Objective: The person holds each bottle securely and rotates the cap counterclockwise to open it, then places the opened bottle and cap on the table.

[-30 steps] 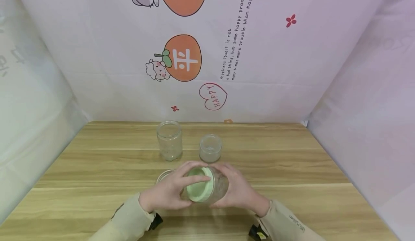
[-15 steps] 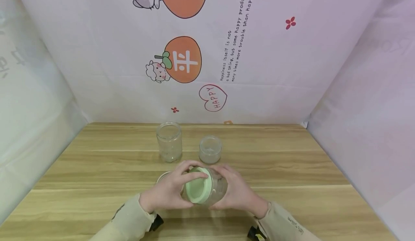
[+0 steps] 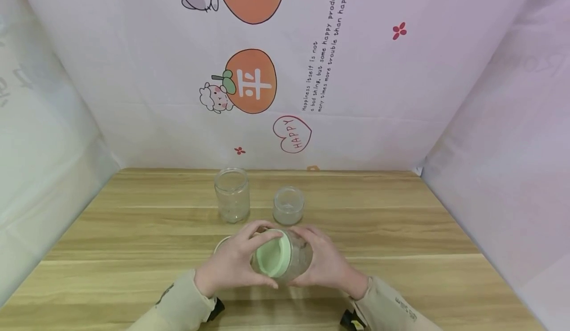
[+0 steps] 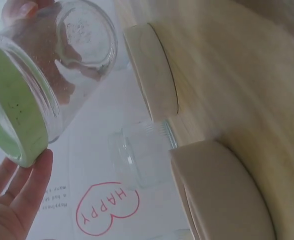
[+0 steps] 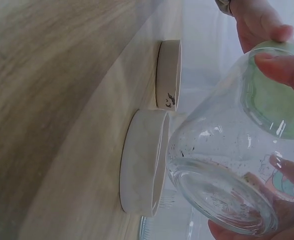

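Note:
Both hands hold a clear glass jar that lies tilted on its side above the table, its pale green lid facing left. My left hand spans the lid, fingertips on its upper rim and thumb by its lower edge. In the left wrist view, fingertips touch the rim of the lid. Around the glass body curls my right hand. The right wrist view shows the jar's base and small dark specks on the glass. Part of the lid is hidden by the left fingers.
Behind the hands stand a tall open glass jar and a short glass jar. Beneath the held jar, two cream round lids lie on the wooden table. White printed cloth hangs along the table's back and sides.
The left thumb has slid rightward under the lid, and the left index finger has shifted up and back along its rim. The right hand keeps its hold; the jar barely moves.

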Demonstrator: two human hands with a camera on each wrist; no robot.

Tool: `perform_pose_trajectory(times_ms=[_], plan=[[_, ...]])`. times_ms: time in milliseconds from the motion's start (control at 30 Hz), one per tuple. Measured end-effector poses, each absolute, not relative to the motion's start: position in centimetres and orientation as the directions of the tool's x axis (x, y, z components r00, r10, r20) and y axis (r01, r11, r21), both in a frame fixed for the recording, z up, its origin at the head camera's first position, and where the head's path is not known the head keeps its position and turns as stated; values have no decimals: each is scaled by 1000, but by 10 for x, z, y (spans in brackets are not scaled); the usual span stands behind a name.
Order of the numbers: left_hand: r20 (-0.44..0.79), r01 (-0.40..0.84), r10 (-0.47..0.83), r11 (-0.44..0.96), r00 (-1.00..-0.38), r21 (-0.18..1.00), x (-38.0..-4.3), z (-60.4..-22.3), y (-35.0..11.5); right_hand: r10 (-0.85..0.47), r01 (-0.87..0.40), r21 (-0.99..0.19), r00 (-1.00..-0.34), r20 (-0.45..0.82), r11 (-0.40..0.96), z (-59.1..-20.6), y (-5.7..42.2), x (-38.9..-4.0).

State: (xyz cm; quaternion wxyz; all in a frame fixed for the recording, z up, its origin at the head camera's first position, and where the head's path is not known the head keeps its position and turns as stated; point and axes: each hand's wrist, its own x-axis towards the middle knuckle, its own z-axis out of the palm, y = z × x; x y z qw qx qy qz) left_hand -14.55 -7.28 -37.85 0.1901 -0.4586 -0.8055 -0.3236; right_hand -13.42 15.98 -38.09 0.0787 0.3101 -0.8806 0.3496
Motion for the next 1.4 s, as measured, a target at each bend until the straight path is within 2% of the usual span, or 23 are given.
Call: perform_pose_trajectory(times_ms=[100, 233, 400, 633, 700, 800, 933, 1033, 1100, 1167, 1267, 1333, 1400], plan=[[625, 864, 598, 373, -502, 338, -146, -380, -71, -488, -593, -576, -801, 348, 562, -380, 160, -135], [633, 848, 566, 395, -528, 354, -145, -381, -69, -481, -585, -583, -806, 345, 563, -379, 158, -136], [594, 769, 493, 473, -636, 431, -142, -379, -67, -448, -575, -571, -817, 364, 585, -377, 154, -137], [465, 568, 343, 624, -816, 537, -136, -374, -61, -388, -520, -580, -854, 346, 627, -374, 146, -139], [439, 523, 310, 662, -843, 537, -135, -373, -59, -380, -514, -577, -858, 346, 635, -373, 144, -140], [447, 506, 299, 721, -843, 473, -134, -370, -58, -380, -517, -570, -856, 350, 639, -373, 143, -141], [494, 542, 332, 750, -804, 378, -133, -370, -60, -392, -529, -560, -848, 356, 637, -372, 143, -141], [529, 643, 426, 686, -734, 340, -134, -371, -63, -400, -534, -558, -845, 355, 635, -372, 145, -139], [553, 732, 522, 626, -649, 268, -136, -373, -66, -408, -543, -551, -840, 357, 635, -371, 146, -137], [585, 819, 617, 553, -526, 152, -139, -375, -68, -420, -554, -537, -833, 361, 636, -371, 147, -136], [616, 887, 708, 461, -346, -31, -143, -378, -72, -442, -574, -529, -819, 367, 625, -371, 149, -135], [628, 908, 736, 405, -253, -109, -145, -379, -74, -451, -580, -539, -814, 365, 611, -371, 149, -134], [631, 919, 752, 362, -189, -156, -146, -379, -76, -454, -579, -553, -815, 361, 599, -371, 150, -133]])
